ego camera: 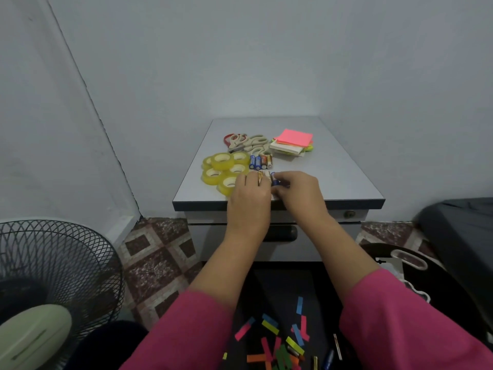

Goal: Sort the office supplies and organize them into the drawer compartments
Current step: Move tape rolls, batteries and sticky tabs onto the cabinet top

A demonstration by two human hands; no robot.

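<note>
**Grouping batteries on the worktop, drawer shut**

L to R: tape rolls (223,170) clustered at the worktop (346,166) left-front, scissors (246,142) behind them, a row of batteries (261,162) mid, sticky-note pads (292,142) back right. Left hand (249,194) lies fingers down over loose batteries by the tape; whether it grips any, can't tell. Right hand (296,189) pinches a blue battery (274,179) in curled fingertips. Best approach, I'd judge: lay it parallel w/ the row so none roll. Front edge is just beside both hands, so keep cells back from it. Open room lies right of the pads. Drawer (277,217) below is closed; colored paper strips (277,340) lie in the lap
</note>
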